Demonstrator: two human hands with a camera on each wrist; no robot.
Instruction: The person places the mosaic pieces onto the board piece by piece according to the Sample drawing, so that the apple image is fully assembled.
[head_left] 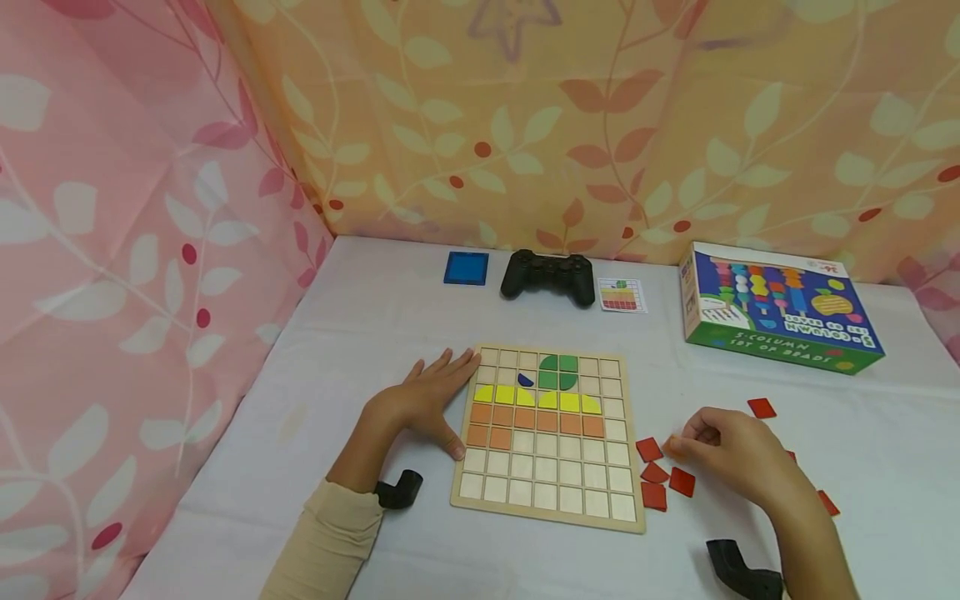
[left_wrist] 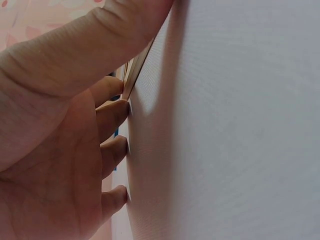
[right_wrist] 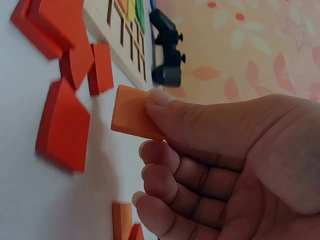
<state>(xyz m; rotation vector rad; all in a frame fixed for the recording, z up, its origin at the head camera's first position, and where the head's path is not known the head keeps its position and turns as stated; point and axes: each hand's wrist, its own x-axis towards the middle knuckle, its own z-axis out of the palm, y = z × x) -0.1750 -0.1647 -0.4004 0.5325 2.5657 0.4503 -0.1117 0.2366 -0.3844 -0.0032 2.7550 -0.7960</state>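
While left hand [head_left: 411,410] rests at the edge of the board [head_left: 546,472], right hand [head_left: 738,454] pinches an orange tile [right_wrist: 131,112]

As the head camera shows, the left hand lies spread and grasps nothing, its thumb at the left side of the gridded wooden board, where coloured pieces [head_left: 547,422] fill some cells. Off the right side, the right hand is near loose red tiles [head_left: 682,482], its thumb and forefinger drawn together.

In the left-wrist view, the fingers reach out toward the board's edge beside the white cloth [left_wrist: 240,125].

In the right-wrist view, the orange tile sits between the thumb, laid over one end, and a finger largely hidden behind it. The tile's other end juts past the thumb tip, apart from the red tiles, with further fingers curled below. A black controller [head_left: 547,277] shows beyond.
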